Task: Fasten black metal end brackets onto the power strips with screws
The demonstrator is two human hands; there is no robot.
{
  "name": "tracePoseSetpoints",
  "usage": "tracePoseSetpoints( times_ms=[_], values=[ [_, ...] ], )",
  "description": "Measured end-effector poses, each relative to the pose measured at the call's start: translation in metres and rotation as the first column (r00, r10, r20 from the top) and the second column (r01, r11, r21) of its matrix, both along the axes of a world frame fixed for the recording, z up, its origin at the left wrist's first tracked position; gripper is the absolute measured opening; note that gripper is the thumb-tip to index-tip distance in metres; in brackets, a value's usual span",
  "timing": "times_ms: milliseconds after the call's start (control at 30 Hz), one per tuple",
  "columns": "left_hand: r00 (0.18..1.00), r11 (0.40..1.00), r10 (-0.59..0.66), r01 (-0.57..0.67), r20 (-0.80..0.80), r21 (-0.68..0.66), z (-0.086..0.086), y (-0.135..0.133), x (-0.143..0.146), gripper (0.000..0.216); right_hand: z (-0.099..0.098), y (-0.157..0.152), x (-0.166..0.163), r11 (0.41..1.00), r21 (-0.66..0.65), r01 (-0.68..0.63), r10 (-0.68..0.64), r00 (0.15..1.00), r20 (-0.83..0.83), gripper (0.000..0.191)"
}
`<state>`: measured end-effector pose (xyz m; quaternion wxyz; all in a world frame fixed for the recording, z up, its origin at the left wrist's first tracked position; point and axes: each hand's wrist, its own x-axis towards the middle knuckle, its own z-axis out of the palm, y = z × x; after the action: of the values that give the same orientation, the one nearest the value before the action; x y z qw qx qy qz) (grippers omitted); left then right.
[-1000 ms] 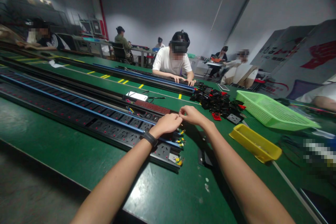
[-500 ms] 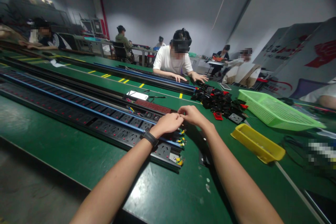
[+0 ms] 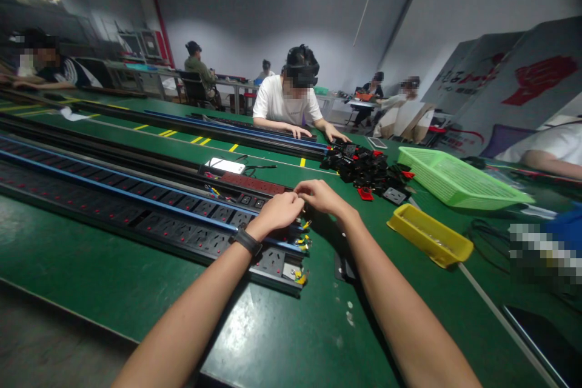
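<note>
Several long power strips lie side by side on the green table. The nearest power strip (image 3: 195, 233) has black sockets, and yellow wires (image 3: 301, 279) stick out at its right end. My left hand (image 3: 282, 211) rests over the ends of the strips behind it, fingers closed. Against its fingertips, the fingers of my right hand (image 3: 318, 195) are bent and pinched together. Whatever lies between the fingertips is too small or hidden to make out. Just behind my hands is a strip with a dark red section (image 3: 254, 183).
A heap of black and red socket parts (image 3: 364, 170) lies beyond my right hand, near a green basket (image 3: 459, 179) and a yellow tray (image 3: 430, 236). A white phone (image 3: 226, 165) lies behind the strips. Across the table a co-worker (image 3: 288, 100) leans over other strips.
The whole view has shifted, so things sit further left in the picture. My hands stay together at the strip ends. The co-worker's outer hand has lowered towards the heap.
</note>
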<state>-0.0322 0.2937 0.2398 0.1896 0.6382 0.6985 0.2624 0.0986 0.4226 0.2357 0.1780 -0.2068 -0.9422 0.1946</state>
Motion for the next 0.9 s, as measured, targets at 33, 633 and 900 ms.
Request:
tracePoseSetpoints(
  times_ms=[33, 633, 900],
  values=[
    [1.0, 1.0, 0.001, -0.001, 0.007, 0.006, 0.0, 0.0, 0.0, 0.037, -0.001, 0.0, -0.001, 1.0, -0.011, -0.006, 0.006, 1.0, -0.017, 0.024],
    [0.999, 0.999, 0.042, -0.042, 0.034, 0.025, 0.001, 0.0, 0.001, 0.034, 0.017, 0.009, 0.014, 0.957, -0.035, 0.288, -0.286, 0.957, 0.056, 0.034],
    [0.998, 0.999, 0.023, -0.025, 0.054, 0.035, -0.003, 0.003, -0.002, 0.034, 0.021, 0.001, 0.011, 0.981, -0.012, 0.194, -0.178, 0.919, 0.352, 0.047]
  ],
)
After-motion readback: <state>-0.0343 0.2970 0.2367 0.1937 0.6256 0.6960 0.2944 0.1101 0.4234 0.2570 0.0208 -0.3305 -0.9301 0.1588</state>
